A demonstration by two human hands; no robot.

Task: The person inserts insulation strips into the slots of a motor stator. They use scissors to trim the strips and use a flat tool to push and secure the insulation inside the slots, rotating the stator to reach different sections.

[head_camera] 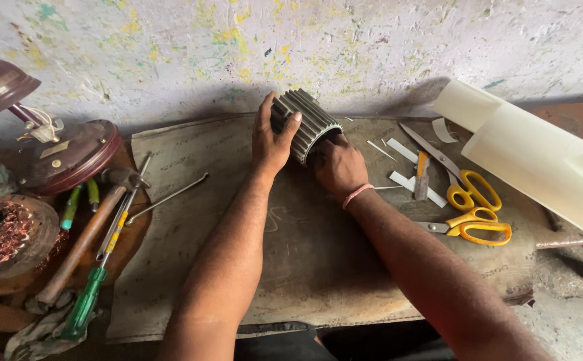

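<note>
A ribbed grey metal motor core (310, 119) lies tilted on its side at the far edge of a worn brown board (305, 267). My left hand (273, 138) grips its left side, thumb over the ribs. My right hand (337, 165), with a pink band at the wrist, is at the core's open front end, fingers curled against or into the opening; the fingertips are hidden.
Yellow-handled scissors (469, 204), white paper strips (412, 180) and a roll of white sheet (539, 157) lie to the right. Left are a wooden-handled hammer (87, 234), green-handled screwdriver (94, 284), thin metal rod (168, 198), copper-wound stator (4, 234) and a maroon fan housing (71, 154).
</note>
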